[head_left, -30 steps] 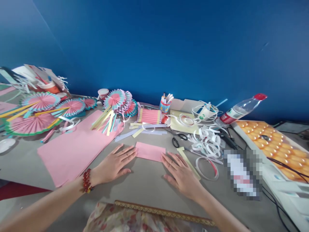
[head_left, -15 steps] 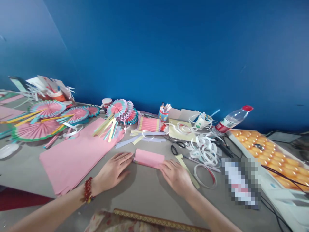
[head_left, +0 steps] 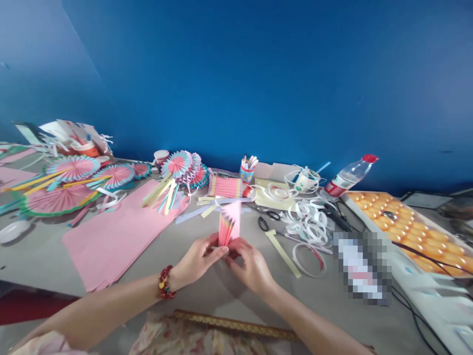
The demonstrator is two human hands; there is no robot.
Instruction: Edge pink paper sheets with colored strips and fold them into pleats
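Between my two hands, a little above the table (head_left: pixel 162 268), stands an accordion-pleated piece of pink paper (head_left: pixel 226 229). Its folds fan out at the top and bunch together at the bottom, with a flat pink part at the right. My left hand (head_left: pixel 201 256) pinches its lower left side, thumb in front. My right hand (head_left: pixel 247 259) is closed on its lower right side, and some of its fingertips are hidden behind the paper. Left of my hands lies a stack of pink paper sheets (head_left: pixel 114 231). Black-handled scissors (head_left: pixel 269 220) rest beyond my right hand.
Finished paper fans (head_left: pixel 72 170) and rosettes (head_left: pixel 179 165) are at the left. A pleated pink piece (head_left: pixel 225 187) and a pen cup (head_left: pixel 247 172) stand near the wall. Curled white strips (head_left: pixel 310 222), a tape ring (head_left: pixel 309 260) and a bottle (head_left: pixel 349 177) are at the right.
The pink paper has gone from lying flat on the table to standing upright with its pleats showing. Both hands have come together and now grip its lower end.
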